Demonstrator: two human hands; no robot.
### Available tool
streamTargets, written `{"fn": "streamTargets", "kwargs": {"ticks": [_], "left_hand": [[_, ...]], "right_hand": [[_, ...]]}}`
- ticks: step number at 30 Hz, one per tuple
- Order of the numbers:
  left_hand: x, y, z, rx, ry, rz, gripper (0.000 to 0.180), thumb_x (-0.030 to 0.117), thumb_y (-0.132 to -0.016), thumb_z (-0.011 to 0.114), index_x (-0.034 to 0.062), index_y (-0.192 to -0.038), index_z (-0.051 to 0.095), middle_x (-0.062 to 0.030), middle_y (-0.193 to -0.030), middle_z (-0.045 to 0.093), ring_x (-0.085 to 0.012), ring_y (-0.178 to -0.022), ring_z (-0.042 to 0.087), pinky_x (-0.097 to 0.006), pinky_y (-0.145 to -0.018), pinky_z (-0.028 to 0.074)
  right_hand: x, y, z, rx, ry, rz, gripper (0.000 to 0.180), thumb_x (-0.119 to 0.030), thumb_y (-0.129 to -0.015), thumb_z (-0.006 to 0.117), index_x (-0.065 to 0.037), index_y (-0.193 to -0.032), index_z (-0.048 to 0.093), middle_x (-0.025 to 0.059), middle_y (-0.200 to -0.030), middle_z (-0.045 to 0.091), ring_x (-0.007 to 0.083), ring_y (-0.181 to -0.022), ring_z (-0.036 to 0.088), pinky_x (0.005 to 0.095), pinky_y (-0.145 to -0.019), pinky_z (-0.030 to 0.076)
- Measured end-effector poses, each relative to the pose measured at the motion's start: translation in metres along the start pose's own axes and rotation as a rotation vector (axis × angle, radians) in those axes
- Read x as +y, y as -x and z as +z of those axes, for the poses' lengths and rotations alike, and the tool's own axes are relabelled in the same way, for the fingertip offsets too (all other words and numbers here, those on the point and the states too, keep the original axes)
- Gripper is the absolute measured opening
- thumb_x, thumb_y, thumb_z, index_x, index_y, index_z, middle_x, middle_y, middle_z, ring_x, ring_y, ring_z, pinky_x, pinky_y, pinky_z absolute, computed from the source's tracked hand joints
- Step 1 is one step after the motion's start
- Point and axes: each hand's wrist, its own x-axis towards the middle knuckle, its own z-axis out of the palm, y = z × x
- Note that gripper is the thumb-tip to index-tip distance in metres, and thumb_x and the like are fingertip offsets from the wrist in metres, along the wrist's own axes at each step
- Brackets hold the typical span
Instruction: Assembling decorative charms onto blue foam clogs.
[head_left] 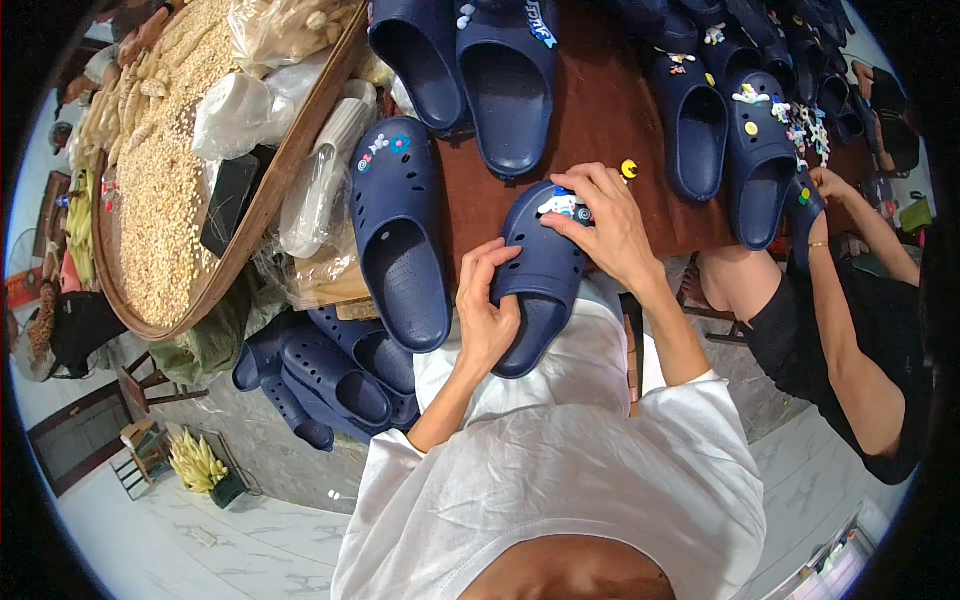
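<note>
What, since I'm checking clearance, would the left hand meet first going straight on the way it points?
The navy clog: the left hand is touching it, so no free gap shows, though exact depth is unclear.

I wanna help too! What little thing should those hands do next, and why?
Maybe press the white charm down with the right fingers: they're on it, the left fingers steady the blue shoe, and I can't tell if the charm's in.
</note>
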Motion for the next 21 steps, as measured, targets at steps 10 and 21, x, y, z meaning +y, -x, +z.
{"fn": "streamTargets", "kwargs": {"ticks": [10, 21], "left_hand": [[-0.005, 0.005, 0.002, 0.025, 0.132, -0.083, 0.048, -0.017, -0.071, 0.052, 0.0046, -0.110, 0.069, -0.0149, -0.126, 0.057, -0.0276, -0.122, 0.054, -0.035, -0.104, 0.043], [-0.010, 0.006, 0.004, 0.029, 0.187, -0.122, 0.047, -0.018, -0.073, 0.052, 0.0042, -0.111, 0.069, -0.0148, -0.129, 0.055, -0.0259, -0.125, 0.052, -0.034, -0.106, 0.041]], "right_hand": [[0.005, 0.000, 0.026, 0.175, -0.226, 0.000, 0.025, -0.017, -0.078, 0.076, -0.003, -0.093, 0.062, 0.0102, -0.092, 0.055, 0.0299, -0.092, 0.054, 0.0402, -0.082, 0.042], [0.004, 0.000, 0.030, 0.202, -0.260, 0.011, 0.021, -0.012, -0.075, 0.078, -0.003, -0.085, 0.061, 0.0089, -0.086, 0.053, 0.0282, -0.083, 0.054, 0.0395, -0.074, 0.042]]}}
